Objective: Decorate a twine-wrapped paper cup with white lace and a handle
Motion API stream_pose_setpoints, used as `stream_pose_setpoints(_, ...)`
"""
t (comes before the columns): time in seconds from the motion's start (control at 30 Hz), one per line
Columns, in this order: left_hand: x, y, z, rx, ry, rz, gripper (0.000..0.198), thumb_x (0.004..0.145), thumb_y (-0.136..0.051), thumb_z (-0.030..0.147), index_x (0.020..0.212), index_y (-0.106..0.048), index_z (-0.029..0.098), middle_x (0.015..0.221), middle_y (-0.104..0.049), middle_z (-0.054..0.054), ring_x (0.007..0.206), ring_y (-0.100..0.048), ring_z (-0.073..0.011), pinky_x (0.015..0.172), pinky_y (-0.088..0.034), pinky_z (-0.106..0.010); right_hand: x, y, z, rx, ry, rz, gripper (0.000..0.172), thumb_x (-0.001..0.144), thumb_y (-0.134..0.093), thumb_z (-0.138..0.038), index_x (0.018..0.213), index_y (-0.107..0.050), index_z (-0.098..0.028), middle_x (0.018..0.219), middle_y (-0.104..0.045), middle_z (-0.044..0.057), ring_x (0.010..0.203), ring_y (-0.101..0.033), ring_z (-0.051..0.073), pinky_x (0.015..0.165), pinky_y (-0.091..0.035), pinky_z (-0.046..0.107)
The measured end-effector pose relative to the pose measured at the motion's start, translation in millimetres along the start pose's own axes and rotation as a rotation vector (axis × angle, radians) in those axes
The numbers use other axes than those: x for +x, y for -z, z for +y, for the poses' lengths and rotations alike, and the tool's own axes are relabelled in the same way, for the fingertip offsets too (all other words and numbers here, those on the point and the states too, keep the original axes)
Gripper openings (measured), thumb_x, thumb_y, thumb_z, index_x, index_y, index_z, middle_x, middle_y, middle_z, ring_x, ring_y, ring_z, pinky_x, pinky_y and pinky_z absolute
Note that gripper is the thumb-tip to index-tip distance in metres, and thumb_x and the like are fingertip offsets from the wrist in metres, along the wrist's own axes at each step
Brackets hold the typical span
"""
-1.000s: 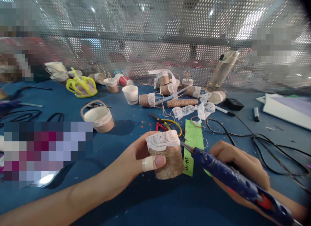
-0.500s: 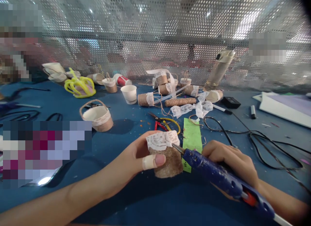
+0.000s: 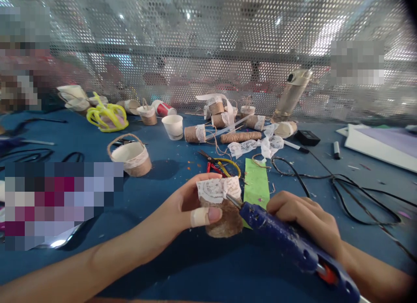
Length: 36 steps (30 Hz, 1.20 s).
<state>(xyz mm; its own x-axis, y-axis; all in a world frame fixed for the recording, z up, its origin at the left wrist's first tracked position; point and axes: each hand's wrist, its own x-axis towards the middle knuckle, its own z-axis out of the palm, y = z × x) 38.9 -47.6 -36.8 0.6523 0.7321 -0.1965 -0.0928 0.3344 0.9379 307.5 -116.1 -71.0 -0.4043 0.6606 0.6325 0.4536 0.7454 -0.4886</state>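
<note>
One brown lace-rimmed cup (image 3: 228, 220), seemingly twine-wrapped, snug in left hand (image 3: 186, 205), glue gun (image 3: 280, 231) in right hand (image 3: 308, 218).

Has a yellow crown (image 3: 108, 127) at left — and, at right, a bottle (image 3: 293, 89) before perforated metal mesh (image 3: 202, 61), a black box (image 3: 308, 138), a marker (image 3: 336, 150).

Right of the brown twine-wrapped cup with white lace (image 3: 228, 217), there's the long blue plastic glue gun (image 3: 280, 234); directly behind the cup, red-and-yellow-handled metal scissors (image 3: 213, 160); behind and to its right, a flat green paper strip (image 3: 256, 181); behind-left, a round brown-and-white twine-handled basket (image 3: 140, 164)
</note>
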Motion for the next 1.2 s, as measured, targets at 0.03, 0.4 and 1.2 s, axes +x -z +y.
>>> stream_pose_setpoints(0.03, 0.2, 0.1, 0.1, 0.003, -0.003, 0.002, 0.063, 0.076, -0.088, 0.039, 0.129, -0.058, 0.023, 0.135, -0.068, -0.009, 0.13, -0.058, -0.0344, 0.109, -0.044, -0.043, -0.1, 0.1, -1.2, -0.009, -0.005, 0.019, 0.012, 0.094, -0.049, -0.01, 0.089, -0.047, -0.021, 0.084, -0.057, 0.005, 0.068, -0.057, 0.016, 0.059, -0.042, 0.028)
stream_pose_setpoints(0.4, -3.2, -8.3, -1.3, 0.016, 0.003, 0.069, 0.058, 0.075, -0.088, 0.036, 0.124, -0.059, 0.023, 0.127, -0.071, -0.008, 0.127, -0.06, -0.0333, 0.105, -0.045, -0.041, 3.6, 3.2, -2.6, -0.116, 0.001, -0.027, 0.012, 0.099, -0.045, -0.017, 0.089, -0.044, -0.023, 0.083, -0.057, 0.004, 0.066, -0.057, 0.016, 0.057, -0.044, 0.027)
stream_pose_setpoints(1.2, -4.7, 1.5, 3.3, 0.056, -0.027, -0.037, 0.074, 0.081, -0.084, 0.038, 0.146, -0.049, 0.028, 0.143, -0.063, -0.005, 0.137, -0.052, -0.0325, 0.112, -0.043, -0.039, 0.5, 3.5, -10.3, -0.126, 0.004, 0.058, 0.019, 0.088, -0.053, -0.004, 0.087, -0.046, -0.021, 0.081, -0.059, 0.004, 0.065, -0.057, 0.014, 0.057, -0.042, 0.026)
